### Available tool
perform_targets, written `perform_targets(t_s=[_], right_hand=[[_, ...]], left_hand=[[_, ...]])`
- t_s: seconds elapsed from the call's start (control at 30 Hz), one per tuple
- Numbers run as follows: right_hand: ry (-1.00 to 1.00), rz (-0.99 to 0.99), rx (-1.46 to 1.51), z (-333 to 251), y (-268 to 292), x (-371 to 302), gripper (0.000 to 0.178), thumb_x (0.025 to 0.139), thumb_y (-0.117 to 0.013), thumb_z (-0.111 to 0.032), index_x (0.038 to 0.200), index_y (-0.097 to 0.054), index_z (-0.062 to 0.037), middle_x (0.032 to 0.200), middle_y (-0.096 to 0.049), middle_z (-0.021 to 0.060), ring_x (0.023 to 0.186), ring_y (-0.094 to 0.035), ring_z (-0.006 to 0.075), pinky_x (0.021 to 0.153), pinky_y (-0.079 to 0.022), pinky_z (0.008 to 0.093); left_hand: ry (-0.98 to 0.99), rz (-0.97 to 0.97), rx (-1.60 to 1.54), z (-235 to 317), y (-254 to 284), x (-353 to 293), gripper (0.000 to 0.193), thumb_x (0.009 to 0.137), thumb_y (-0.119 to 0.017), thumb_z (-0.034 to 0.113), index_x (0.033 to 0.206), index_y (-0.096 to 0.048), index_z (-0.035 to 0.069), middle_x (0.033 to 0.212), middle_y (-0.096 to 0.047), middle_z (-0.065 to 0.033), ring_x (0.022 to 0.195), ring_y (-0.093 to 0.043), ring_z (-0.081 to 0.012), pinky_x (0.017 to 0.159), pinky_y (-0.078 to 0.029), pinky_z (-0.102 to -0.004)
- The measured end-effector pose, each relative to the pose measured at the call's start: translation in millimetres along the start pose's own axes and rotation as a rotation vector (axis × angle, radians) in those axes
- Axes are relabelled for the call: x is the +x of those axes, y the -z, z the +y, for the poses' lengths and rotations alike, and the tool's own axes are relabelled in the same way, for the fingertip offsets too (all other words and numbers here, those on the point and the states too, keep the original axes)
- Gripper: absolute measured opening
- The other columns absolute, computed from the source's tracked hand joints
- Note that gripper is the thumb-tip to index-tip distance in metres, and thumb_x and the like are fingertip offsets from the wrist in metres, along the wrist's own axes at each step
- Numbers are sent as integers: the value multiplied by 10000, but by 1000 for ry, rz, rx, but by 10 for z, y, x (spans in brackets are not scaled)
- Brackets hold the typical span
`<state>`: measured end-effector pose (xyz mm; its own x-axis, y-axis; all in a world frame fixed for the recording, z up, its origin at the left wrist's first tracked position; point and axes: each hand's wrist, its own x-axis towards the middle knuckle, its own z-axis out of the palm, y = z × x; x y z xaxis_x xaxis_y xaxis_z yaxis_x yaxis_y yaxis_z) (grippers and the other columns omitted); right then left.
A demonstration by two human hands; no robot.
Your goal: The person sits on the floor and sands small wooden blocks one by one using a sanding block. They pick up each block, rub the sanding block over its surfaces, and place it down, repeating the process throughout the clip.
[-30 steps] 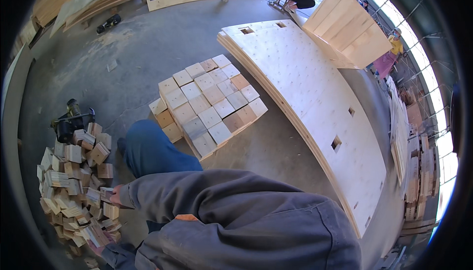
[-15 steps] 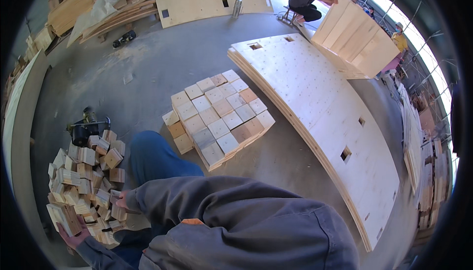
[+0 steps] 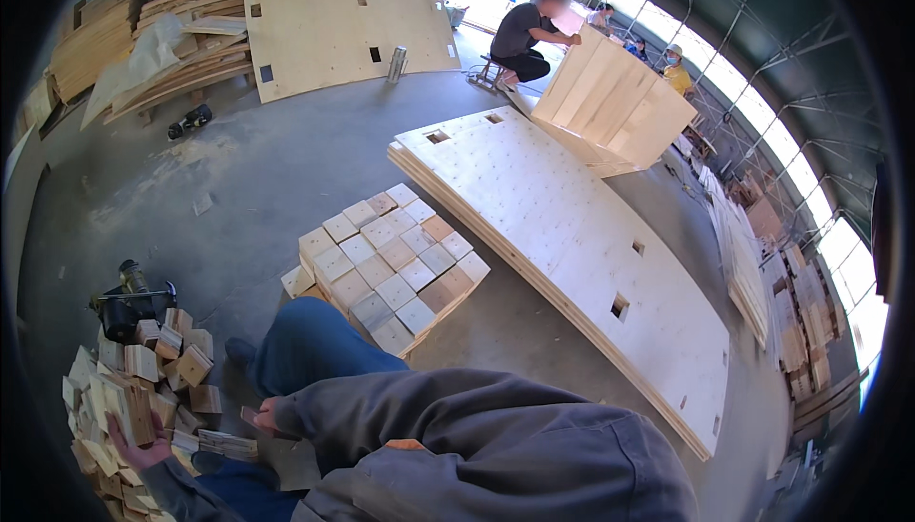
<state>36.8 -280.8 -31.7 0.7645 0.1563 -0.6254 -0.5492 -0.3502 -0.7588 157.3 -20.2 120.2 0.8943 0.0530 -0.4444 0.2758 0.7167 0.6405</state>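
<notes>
At the lower left, my left hand (image 3: 138,446) is closed round a wooden block (image 3: 143,415), held over the loose pile of wooden blocks (image 3: 195,367). My right hand (image 3: 264,415) is just right of that pile, beside my knee, with fingers closed. Something small and brownish shows at its fingertips, too small to make out. Ahead of my knee is a neat stack of square-ended wooden blocks (image 3: 396,260), its top laid in tight rows.
A black power tool (image 3: 132,303) stands behind the loose pile; another dark tool (image 3: 191,122) lies farther off. Stacked plywood panels (image 3: 572,255) with square holes fill the right side. A person (image 3: 522,40) sits by a large wooden box (image 3: 610,102).
My view has swung right and up. My right hand has moved away from the pile toward my knee. The left hand still holds a block, now raised over the pile.
</notes>
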Motion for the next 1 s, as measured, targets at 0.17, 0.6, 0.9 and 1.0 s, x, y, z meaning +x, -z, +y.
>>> perform_targets(t_s=[0.17,0.6,0.9,1.0], right_hand=[[124,-126,-76,154,-180,232,386,914,-571,-343,1122,-665,-32,990,-687,134,888,-645,247,760,-496,399],[84,-81,80,-139,-146,164,403,856,-613,-287,1117,-655,17,1025,-690,213,962,-659,311,811,-506,405],[139,-118,92,-132,-104,178,411,841,-615,-286,1112,-656,21,1053,-680,232,983,-653,346,825,-501,422],[110,-119,95,-124,-100,184,426,836,-624,-299,1117,-656,20,1052,-682,227,981,-655,347,822,-504,423]], left_hand=[[39,57,94,-73,320,246,573,835,-717,489,1293,-550,189,1168,-636,-40,942,-654,-221,755,-583,-342],[97,68,134,-363,-192,357,605,861,-695,455,1367,-497,187,1256,-616,-77,1052,-650,-234,757,-593,-328],[107,9,267,-561,-173,643,636,850,-696,469,1372,-490,169,1233,-625,-71,1004,-656,-216,732,-585,-321],[91,4,263,-576,-278,576,646,841,-704,472,1368,-494,164,1235,-622,-75,1007,-650,-216,745,-583,-335]])
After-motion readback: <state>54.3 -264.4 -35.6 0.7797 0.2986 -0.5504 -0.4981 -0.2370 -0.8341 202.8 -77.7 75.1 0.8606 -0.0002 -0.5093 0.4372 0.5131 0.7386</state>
